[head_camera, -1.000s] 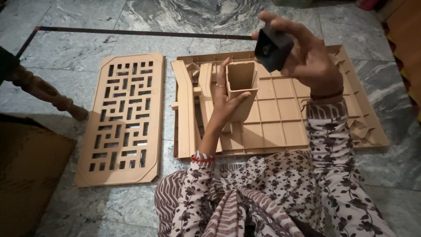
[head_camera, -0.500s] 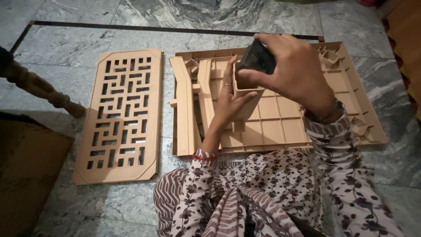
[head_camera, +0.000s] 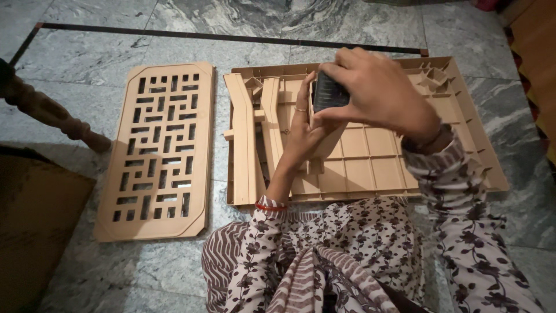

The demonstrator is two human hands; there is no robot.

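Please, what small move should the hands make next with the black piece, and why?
Probably press the black piece straight down into the tan leg. The right hand holds it right at the leg's open end, and the left hand steadies that leg above the ribbed tan panel, so the parts look lined up.

A small dark, ribbed block (head_camera: pixel 329 91) is pinched in the right hand (head_camera: pixel 379 93), held upright above the upper middle of the big tan ribbed panel (head_camera: pixel 376 168) that lies flat on the floor. Just below and left of the block, the left hand (head_camera: pixel 304 136) clasps a tan square socket piece (head_camera: pixel 335 134) that is mostly hidden by both hands. The block sits pressed against that piece's top end.
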